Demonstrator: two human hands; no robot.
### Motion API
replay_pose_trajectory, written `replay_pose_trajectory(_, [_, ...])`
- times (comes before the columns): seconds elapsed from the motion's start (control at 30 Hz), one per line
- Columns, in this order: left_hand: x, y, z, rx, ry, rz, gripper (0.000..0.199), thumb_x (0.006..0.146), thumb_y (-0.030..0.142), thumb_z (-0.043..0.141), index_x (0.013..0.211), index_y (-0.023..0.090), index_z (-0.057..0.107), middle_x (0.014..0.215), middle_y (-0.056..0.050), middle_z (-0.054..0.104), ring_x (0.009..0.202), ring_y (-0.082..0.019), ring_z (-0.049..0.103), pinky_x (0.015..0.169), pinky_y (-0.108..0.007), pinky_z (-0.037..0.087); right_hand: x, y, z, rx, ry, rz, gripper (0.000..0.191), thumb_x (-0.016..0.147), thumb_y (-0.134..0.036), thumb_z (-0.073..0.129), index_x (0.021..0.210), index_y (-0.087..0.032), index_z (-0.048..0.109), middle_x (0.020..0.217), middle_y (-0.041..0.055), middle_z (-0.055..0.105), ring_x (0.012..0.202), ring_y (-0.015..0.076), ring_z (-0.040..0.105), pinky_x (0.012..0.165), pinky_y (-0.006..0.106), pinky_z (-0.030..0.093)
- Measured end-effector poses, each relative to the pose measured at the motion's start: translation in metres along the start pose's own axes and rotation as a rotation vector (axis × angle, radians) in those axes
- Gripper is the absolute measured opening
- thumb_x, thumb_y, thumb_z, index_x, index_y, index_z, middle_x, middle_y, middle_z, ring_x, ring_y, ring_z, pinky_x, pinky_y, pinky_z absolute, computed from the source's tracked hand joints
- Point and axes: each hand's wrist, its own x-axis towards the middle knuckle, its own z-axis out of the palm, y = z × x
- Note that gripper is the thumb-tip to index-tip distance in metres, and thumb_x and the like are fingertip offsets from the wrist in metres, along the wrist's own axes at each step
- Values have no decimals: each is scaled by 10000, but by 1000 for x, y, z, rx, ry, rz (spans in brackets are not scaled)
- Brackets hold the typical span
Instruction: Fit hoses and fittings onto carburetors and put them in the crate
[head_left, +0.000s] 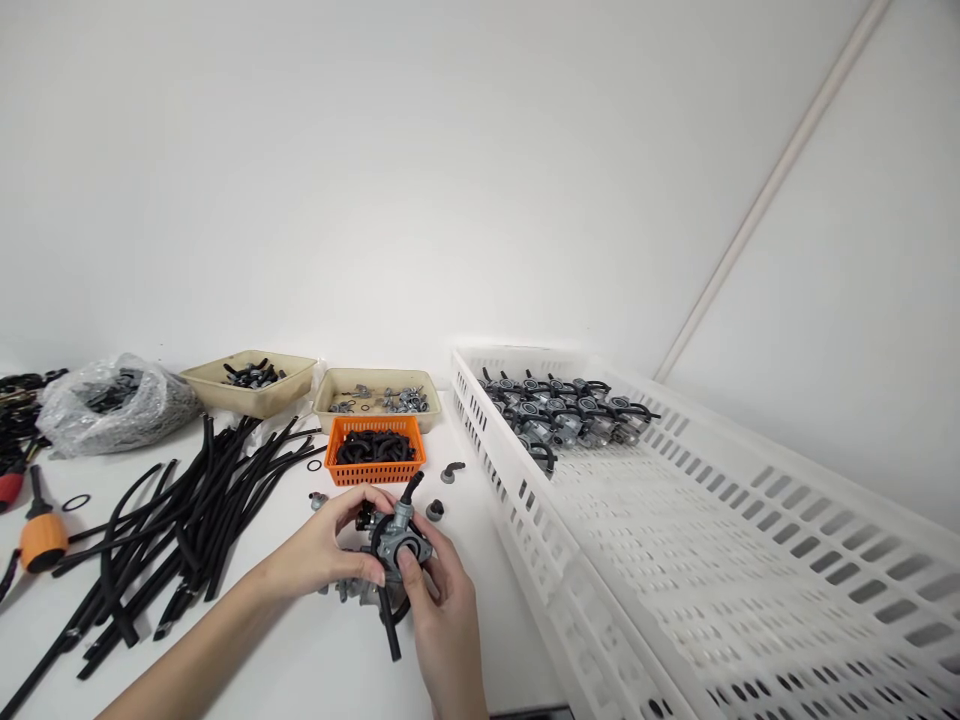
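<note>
Both my hands are closed around one grey metal carburetor [391, 541] with a black hose [388, 622] hanging from it. My left hand [330, 545] grips its left side, the thumb lying by the hose. On the right side, my right hand [444, 590] holds it with the thumb against the round opening. A short black tube sticks up from its top. Under and left of it, more grey metal shows, partly hidden by my fingers. Small fittings with black ends lie close by: an elbow fitting [451, 472], another [435, 510], and one beside my left hand [318, 500].
A white perforated crate [555, 590] at right holds several carburetors [562, 410] at its far end. An orange basket [375, 478] contains black rings or hoses. Behind are two beige trays [322, 405] of parts. Loose black hoses [187, 520], a plastic bag [120, 410] and an orange-handled screwdriver [43, 540] lie left.
</note>
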Motion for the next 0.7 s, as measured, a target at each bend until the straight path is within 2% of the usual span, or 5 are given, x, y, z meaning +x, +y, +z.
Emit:
replay_pose_trajectory(0.17, [1, 0, 0, 104, 35, 50, 551, 598, 456, 846, 990, 228, 534, 1169, -72, 564, 1152, -259, 505, 993, -378, 367, 0, 1, 0, -5, -6, 3, 488, 792, -489, 628, 1169, -180, 622, 1250, 138, 630, 1100, 296, 620, 939, 404, 508])
replay_pose_trajectory(0.27, [0, 3, 1, 234, 70, 134, 518, 558, 431, 872, 877, 214, 526, 1168, -79, 544, 1169, -270, 495, 1000, -393, 372, 0, 1, 0, -2, -21, 15, 503, 795, -490, 633, 1180, -167, 609, 1232, 150, 640, 1073, 297, 636, 907, 398, 527])
replay_pose_trajectory(0.5, [-9, 9, 4, 516, 123, 287, 401, 607, 414, 846, 757, 197, 543, 1231, -91, 462, 1175, -274, 476, 983, -379, 420, -1, -6, 1, 53, -14, 40, 451, 765, -465, 684, 1089, -155, 640, 1058, 141, 718, 932, 276, 694, 807, 360, 567])
replay_pose_trajectory(0.6, [-13, 12, 6, 591, 108, 367, 294, 666, 399, 810, 739, 201, 606, 1215, -77, 464, 1143, -258, 482, 960, -359, 432, -1, -6, 2, 87, -15, 39, 431, 755, -456, 696, 1065, -162, 641, 1035, 133, 725, 937, 269, 696, 807, 348, 566])
replay_pose_trajectory(0.7, [-14, 18, 7, 693, 47, 472, 161, 720, 379, 771, 797, 259, 698, 1244, -55, 473, 1169, -261, 449, 983, -380, 400, -2, -3, 3, 106, -1, 28, 400, 755, -440, 701, 1046, -172, 643, 1048, 126, 721, 940, 263, 696, 795, 338, 567])
